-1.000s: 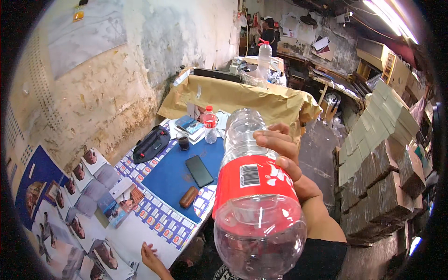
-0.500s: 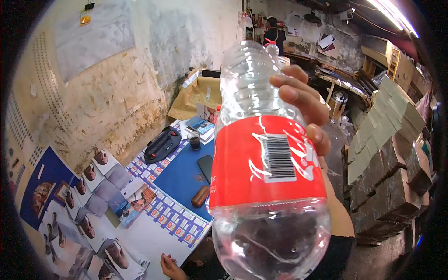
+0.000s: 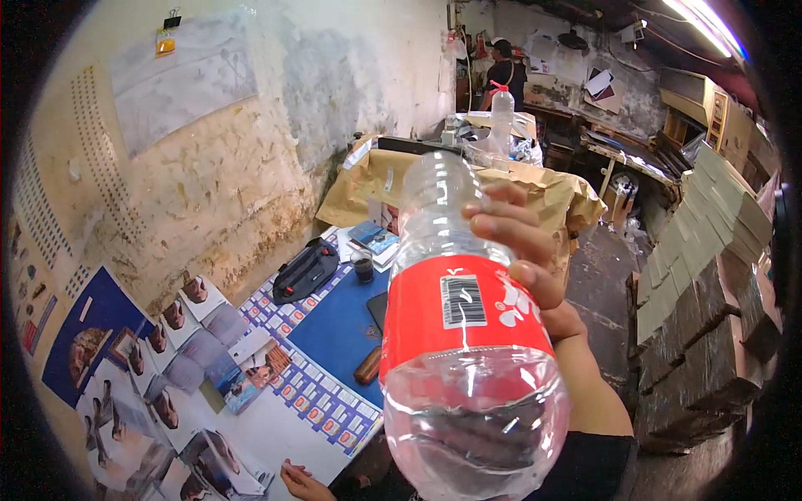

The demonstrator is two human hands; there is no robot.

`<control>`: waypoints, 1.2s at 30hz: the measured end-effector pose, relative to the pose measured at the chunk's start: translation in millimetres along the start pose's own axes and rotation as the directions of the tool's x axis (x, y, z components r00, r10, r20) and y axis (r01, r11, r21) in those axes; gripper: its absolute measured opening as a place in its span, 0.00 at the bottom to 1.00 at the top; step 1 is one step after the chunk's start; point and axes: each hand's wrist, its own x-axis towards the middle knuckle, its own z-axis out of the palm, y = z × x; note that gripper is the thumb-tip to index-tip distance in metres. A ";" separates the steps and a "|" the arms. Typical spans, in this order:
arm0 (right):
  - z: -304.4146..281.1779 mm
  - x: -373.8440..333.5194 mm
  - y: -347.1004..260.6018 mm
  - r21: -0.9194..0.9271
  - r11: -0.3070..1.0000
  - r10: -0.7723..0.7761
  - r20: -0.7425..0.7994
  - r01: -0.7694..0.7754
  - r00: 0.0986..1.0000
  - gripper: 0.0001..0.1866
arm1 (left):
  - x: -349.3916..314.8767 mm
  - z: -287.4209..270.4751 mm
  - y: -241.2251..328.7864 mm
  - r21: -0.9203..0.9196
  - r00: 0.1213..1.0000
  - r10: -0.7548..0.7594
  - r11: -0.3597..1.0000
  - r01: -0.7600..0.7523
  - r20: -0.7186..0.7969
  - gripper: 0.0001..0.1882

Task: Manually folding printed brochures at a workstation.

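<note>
My right hand (image 3: 528,255) is closed around a large clear plastic bottle (image 3: 476,426) with a red label and a printed barcode. The bottle is raised in front of me and tilted, its rounded base toward me and its narrower end pointing away. Its neck end and cap are not visible, and whether it holds liquid I cannot tell. My left hand (image 3: 302,483) rests low by the near edge of the table (image 3: 251,434), its fingers loosely apart and nothing in them. Printed photo sheets (image 3: 180,405) lie to its left.
A dark pouch (image 3: 305,271), a dark cup (image 3: 362,267) and a brown case (image 3: 368,366) are on the table, beside a blue mat (image 3: 322,334). Wrapped stacks (image 3: 702,351) stand at right. Farther back are brown paper (image 3: 551,196), another bottle (image 3: 501,117) and a person (image 3: 505,75).
The bottle has come lower and looks smaller, still in my right hand. The view has shifted, showing more of the brown paper and the far bottle. My left hand stays by the table edge.
</note>
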 end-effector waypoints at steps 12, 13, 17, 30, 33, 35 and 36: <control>9.6 -47.0 -24.9 0.038 0.984 0.178 -0.036 -0.176 0.983 0.25 | 31.6 17.5 -46.5 0.116 0.987 0.160 0.981 -0.157 -0.022 0.17; 10.7 -50.5 -23.7 0.037 0.986 0.166 -0.030 -0.165 0.986 0.25 | 31.9 18.0 -45.1 0.084 0.988 0.150 0.985 -0.147 -0.028 0.17; 19.7 -59.5 -25.9 0.055 0.973 0.228 -0.105 -0.223 0.968 0.27 | 24.7 20.1 -23.2 0.137 0.971 0.240 0.962 -0.237 -0.004 0.17; 11.3 -42.9 -24.9 0.008 0.996 0.091 -0.001 -0.091 0.996 0.24 | 25.5 16.3 -29.8 0.042 0.995 0.099 0.994 -0.099 -0.006 0.18; 9.8 -28.6 -22.4 0.027 0.997 0.067 0.036 -0.068 0.997 0.23 | 22.7 15.1 -20.2 0.109 0.999 0.027 0.994 -0.024 -0.026 0.18; 2.4 -19.1 -20.7 0.014 0.998 0.054 0.055 -0.055 0.997 0.23 | 27.6 17.3 -39.9 0.097 0.996 0.091 0.991 -0.088 -0.024 0.18; 0.2 -13.4 -19.9 0.019 0.999 0.042 0.063 -0.044 0.997 0.22 | 27.8 15.3 -44.2 0.092 0.995 0.094 0.992 -0.091 -0.027 0.18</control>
